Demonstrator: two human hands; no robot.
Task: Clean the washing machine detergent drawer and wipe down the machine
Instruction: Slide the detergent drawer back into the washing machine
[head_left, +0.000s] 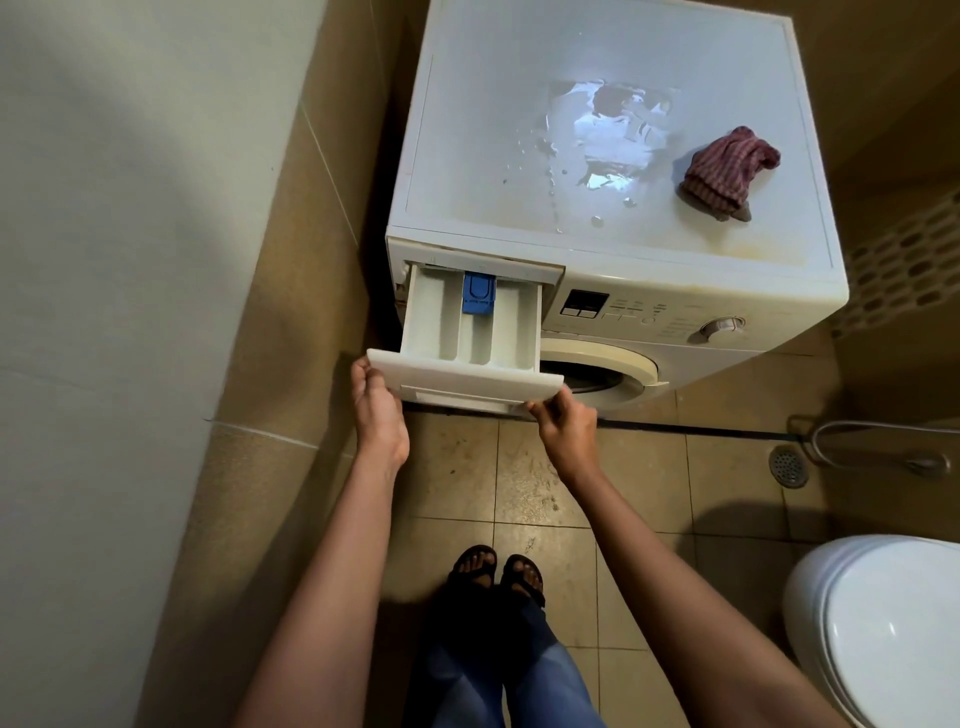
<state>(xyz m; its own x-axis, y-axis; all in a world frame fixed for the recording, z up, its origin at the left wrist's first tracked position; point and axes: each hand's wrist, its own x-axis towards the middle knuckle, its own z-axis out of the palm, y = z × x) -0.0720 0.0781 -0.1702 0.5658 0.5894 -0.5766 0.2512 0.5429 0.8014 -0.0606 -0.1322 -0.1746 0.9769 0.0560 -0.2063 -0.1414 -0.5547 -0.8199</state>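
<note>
Already gripping, the fingers (540, 409) of the right hand (566, 431) curl around the lower right corner of the white plastic detergent drawer (470, 332), while the left hand (376, 410) is wrapped around the left end of its front panel. The drawer sits most of the way out of its slot at the top left of the white front-loading washing machine (675, 291), its three compartments open to view and a blue plastic softener insert (479, 293) lying at the back of the middle one.

The compartments look pale and free of obvious residue, so the drawer cleaning appears done or close to it; whether the drawer is coming out or going in cannot be told. Pooled water and droplets (597, 140) spread across the machine's top, and a crumpled maroon striped cloth (727, 169) rests on the lid's right side, well apart from both hands. Yellowish staining (758, 249) marks the lid's front edge. By these signs, the wipe-down of the top and front panel is largely left to do.
</note>
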